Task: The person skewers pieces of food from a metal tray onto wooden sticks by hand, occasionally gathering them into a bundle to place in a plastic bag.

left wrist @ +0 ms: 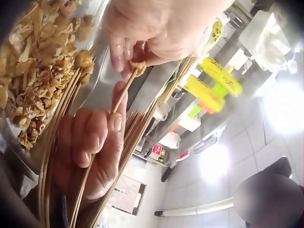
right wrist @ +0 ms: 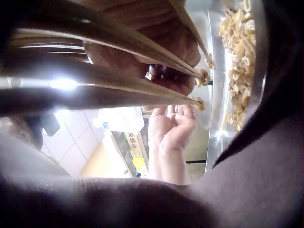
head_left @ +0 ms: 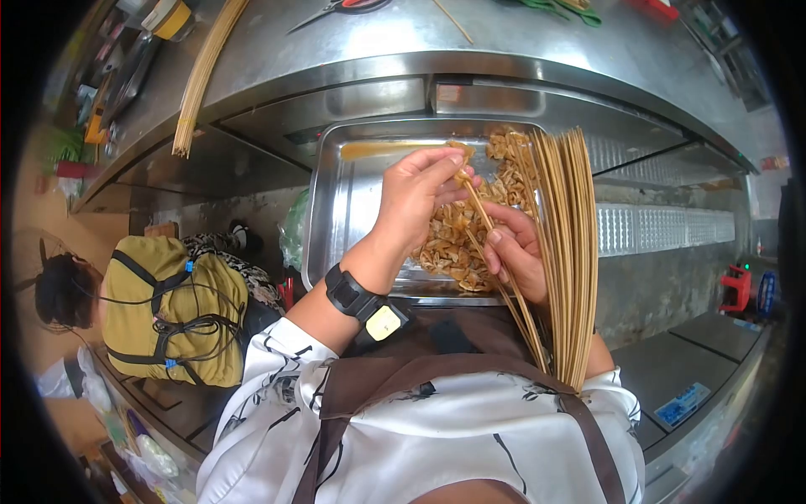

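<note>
In the head view my left hand (head_left: 416, 193) is over the metal tray (head_left: 332, 218), its thumb and fingers pinching a small brown food piece (left wrist: 137, 68) at a skewer's tip. My right hand (head_left: 516, 252) grips that thin wooden skewer (head_left: 478, 206) lower down, between thumb and fingers. More skewers (left wrist: 52, 137) with brown pieces at their tips pass along this hand in the left wrist view. Curled, glossy brown food pieces (head_left: 453, 260) heap up in the tray's right part. A thick bundle of skewers (head_left: 573, 252) lies beside my right hand, covering part of the forearm.
Behind the tray runs a steel counter (head_left: 504, 34) bearing scissors (head_left: 340, 7) and another skewer bundle (head_left: 206, 71). Someone with a yellow-green backpack (head_left: 147, 294) is at the left. A red stool (head_left: 735, 287) stands far right.
</note>
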